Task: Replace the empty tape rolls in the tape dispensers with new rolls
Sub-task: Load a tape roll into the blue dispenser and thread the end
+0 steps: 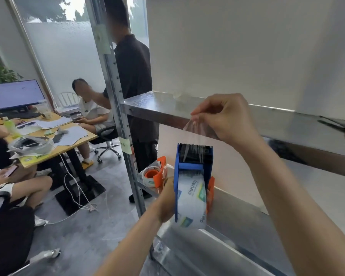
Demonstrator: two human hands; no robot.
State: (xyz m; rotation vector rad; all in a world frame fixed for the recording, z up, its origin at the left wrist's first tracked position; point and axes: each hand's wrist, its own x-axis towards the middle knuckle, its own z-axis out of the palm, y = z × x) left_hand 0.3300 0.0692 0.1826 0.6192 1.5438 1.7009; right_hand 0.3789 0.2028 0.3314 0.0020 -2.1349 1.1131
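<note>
Head view, the only one: blue dispenser point(194, 162) is held in the air in front of the metal rack, below the upper shelf point(147, 104) and above the lower shelf point(237, 216), resting on neither. New roll point(191, 202), clear with a printed logo, is already seated in the frame. Left hand point(167, 200) grips the dispenser from its left side, fingers mostly hidden behind the body. Right hand point(225, 116) is above, thumb and fingertips pinched on the tape end point(195, 132), which runs up from the roll past the serrated blade point(195, 145). Likely step: threading the leader over the cutter on this unit. Next move probably lays the film flat on the teeth and tears it off. That needs a firm left grip and a straight pull. Film looks bunched near the pinch and could fold onto itself. Orange dispenser point(159, 172) sits on the lower shelf behind-left; can't tell whether its roll is spent. Scissors point(337, 124) lie on the upper shelf, far right.
</note>
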